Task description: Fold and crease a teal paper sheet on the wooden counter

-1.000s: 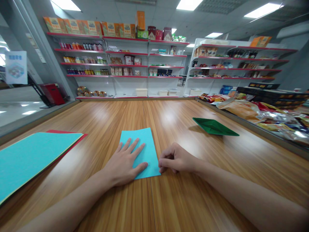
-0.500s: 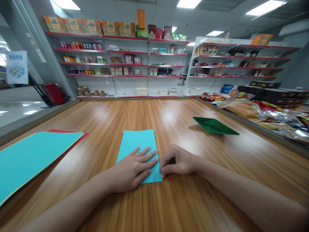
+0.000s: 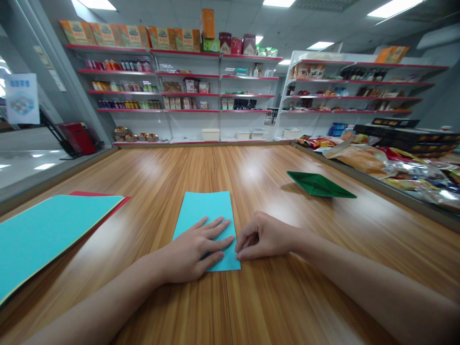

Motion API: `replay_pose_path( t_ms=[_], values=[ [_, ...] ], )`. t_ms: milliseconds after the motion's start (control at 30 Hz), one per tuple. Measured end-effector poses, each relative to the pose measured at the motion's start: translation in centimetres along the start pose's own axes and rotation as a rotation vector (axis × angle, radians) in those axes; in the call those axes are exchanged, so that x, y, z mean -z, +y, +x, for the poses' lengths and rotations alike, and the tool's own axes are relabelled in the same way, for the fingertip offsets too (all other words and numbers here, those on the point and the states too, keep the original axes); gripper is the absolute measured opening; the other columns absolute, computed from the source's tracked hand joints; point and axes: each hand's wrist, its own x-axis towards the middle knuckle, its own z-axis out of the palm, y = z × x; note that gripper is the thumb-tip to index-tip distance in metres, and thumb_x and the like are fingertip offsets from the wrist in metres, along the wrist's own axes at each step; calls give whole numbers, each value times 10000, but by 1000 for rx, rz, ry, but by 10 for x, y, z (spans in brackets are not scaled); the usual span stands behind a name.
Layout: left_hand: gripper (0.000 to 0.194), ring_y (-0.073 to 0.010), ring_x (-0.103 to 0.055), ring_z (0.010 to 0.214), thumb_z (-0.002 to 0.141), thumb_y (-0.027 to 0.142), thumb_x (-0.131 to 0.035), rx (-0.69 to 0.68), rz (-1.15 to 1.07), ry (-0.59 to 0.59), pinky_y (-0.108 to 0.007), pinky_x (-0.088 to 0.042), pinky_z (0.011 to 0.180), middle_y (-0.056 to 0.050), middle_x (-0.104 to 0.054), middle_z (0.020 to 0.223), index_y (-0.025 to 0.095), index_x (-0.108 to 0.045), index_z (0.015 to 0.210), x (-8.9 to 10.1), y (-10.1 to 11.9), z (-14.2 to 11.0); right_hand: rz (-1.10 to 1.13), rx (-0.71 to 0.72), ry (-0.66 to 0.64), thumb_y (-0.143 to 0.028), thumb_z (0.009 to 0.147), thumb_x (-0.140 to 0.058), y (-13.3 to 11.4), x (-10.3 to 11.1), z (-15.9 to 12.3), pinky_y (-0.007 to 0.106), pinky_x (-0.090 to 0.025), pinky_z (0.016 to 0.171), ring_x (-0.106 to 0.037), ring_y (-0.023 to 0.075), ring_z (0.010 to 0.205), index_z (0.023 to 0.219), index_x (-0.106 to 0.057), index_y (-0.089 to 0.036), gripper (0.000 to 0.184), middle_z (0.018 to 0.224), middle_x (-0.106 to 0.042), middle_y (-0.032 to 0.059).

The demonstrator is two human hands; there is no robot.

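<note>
A light-blue sheet of paper [image 3: 206, 207], a narrow upright rectangle from my viewpoint, lies flat on the wooden table. Across its lower half rests my left hand [image 3: 197, 251], palm down with the fingers spread. My right hand [image 3: 264, 237] is at the sheet's lower right edge, its thumb and fingertips pinched together against that edge. Whether paper is caught between those fingertips is hard to see. Farther back on the right sits a folded dark-green paper shape [image 3: 321, 184] with pointed ends.
On the left lies a stack of coloured paper [image 3: 57, 225], light blue on top, with yellow, green and red edges showing. Packaged snacks [image 3: 362, 160] line the table's right border. Stocked shelves [image 3: 190, 96] stand beyond the far edge.
My right hand has shifted slightly up and left along the paper's right edge, away from the bottom corner. My left hand stays pressed on the sheet.
</note>
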Motion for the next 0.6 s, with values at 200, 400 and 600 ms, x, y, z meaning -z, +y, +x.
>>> replay_pose_path(
  t_ms=[200,400,600],
  values=[
    [445,-245,-91,1411,978,367,-301,2,9,-12,-517,-147,1128,-79,-137,1525,267,-389,1403,1,1,1,13,-50,21,-375,748,-695,3,1,2,192,-530,640,-695,173,750,880,-716,-104,302,811,-723,87],
    [462,-256,-84,1410,975,354,-319,-5,-3,-16,-524,-142,1127,-82,-124,1524,274,-335,1430,0,-1,0,16,-79,90,-379,751,-693,5,6,5,186,-516,628,-696,177,770,888,-708,-109,303,828,-726,83],
    [447,-275,-105,1406,967,332,-358,-27,-45,24,-522,-142,1130,-80,-152,1521,264,-382,1408,0,-2,1,-21,-85,139,-386,739,-700,8,7,7,189,-500,601,-696,178,746,833,-696,-122,281,803,-728,67]
  ],
)
